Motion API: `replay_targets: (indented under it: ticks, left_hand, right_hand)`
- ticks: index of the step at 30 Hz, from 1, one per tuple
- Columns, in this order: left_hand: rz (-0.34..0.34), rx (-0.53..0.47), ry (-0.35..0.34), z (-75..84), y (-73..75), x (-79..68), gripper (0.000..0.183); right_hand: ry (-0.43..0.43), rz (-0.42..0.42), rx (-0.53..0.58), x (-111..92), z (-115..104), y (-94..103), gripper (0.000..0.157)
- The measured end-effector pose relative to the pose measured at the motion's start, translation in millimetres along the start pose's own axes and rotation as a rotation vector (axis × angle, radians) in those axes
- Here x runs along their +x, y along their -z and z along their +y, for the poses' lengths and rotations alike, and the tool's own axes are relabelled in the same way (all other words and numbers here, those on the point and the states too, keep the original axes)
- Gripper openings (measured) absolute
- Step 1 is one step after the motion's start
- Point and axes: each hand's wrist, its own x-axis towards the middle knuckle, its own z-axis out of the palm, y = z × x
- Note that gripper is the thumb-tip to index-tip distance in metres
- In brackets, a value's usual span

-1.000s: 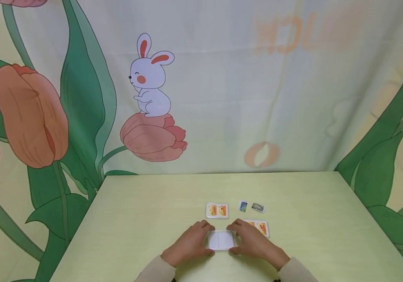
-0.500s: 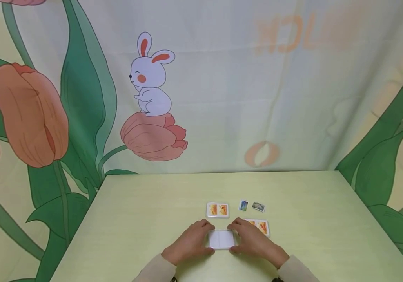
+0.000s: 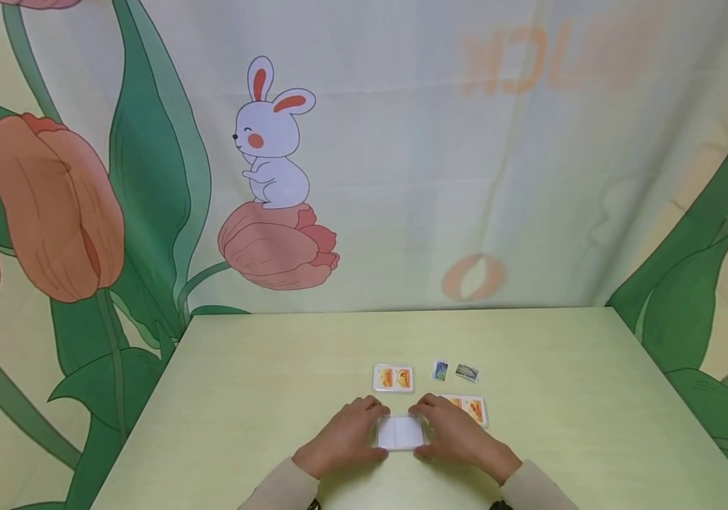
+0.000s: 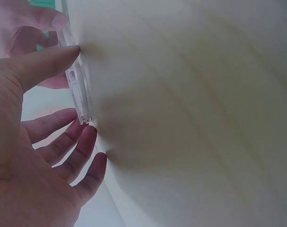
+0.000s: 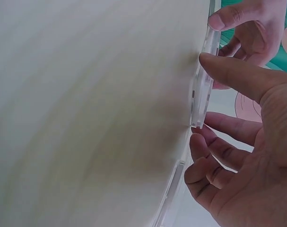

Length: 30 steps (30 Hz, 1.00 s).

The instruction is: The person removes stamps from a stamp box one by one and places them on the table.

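A flat clear plastic case [image 3: 400, 433] with a white, two-part face lies on the table between both hands. My left hand [image 3: 346, 440] holds its left end, thumb at the near corner and fingers at the far one. At the right end, my right hand [image 3: 456, 433] grips the matching corners the same way. From the left wrist, the case [image 4: 79, 97] shows edge-on, low against the tabletop, between thumb and fingers. The right wrist view has the case's clear side [image 5: 200, 101] between the right thumb and fingertips, the left hand beyond.
Behind the hands lies a clear case [image 3: 393, 379] with two orange pictures. A similar case [image 3: 474, 409] is partly hidden by the right hand. Two small stamp-like pictures, one bluish [image 3: 440, 370] and one grey [image 3: 467, 372], lie farther back. A printed curtain [image 3: 389, 177] hangs behind the table [image 3: 243, 382].
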Motion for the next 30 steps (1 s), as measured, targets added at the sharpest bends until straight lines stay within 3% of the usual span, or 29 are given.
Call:
replay_targets:
  ticks: [30]
  left_hand:
    - [-0.004,0.017,0.029,-0.4,-3.5,2.4,0.057]
  right_hand:
    - [0.001,0.004,-0.004,5.0,2.5,-0.9,0.057]
